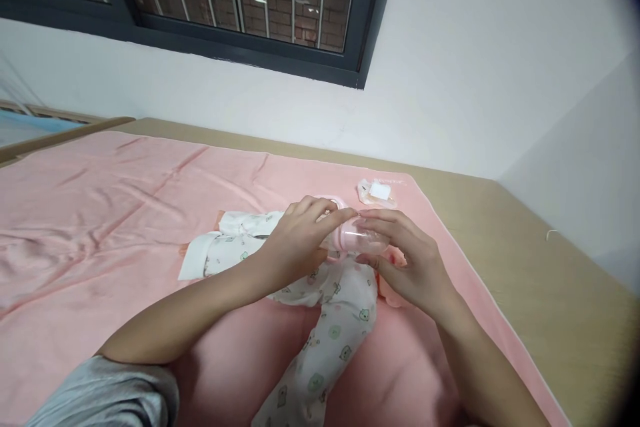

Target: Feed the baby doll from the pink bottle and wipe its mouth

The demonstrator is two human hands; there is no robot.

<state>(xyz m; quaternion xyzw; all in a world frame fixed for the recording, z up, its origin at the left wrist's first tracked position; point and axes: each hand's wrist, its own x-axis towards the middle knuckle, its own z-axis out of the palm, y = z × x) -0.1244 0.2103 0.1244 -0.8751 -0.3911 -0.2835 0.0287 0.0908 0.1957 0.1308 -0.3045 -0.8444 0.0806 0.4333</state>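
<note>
Both my hands hold a clear baby bottle [361,237] with a pink collar, lying sideways. At its left end my left hand [307,230] is closed around it, hiding much of that part. My right hand [407,253] grips the clear right end between thumb and fingers. Below the bottle lies a baby doll in white printed clothes [345,313], its feet towards the left and one sleeve stretched towards me. A pinkish-orange part [393,287] shows under my right hand; I cannot make out its shape. Behind my fingers a pale pink rounded thing [336,201] is mostly hidden.
A small clear packet with a white label [379,192] lies beyond my hands. The pink blanket [125,213] is spread over a wooden surface [480,227], wrinkled at the left. A white wall [450,80] and a dark-framed barred window [240,53] stand behind.
</note>
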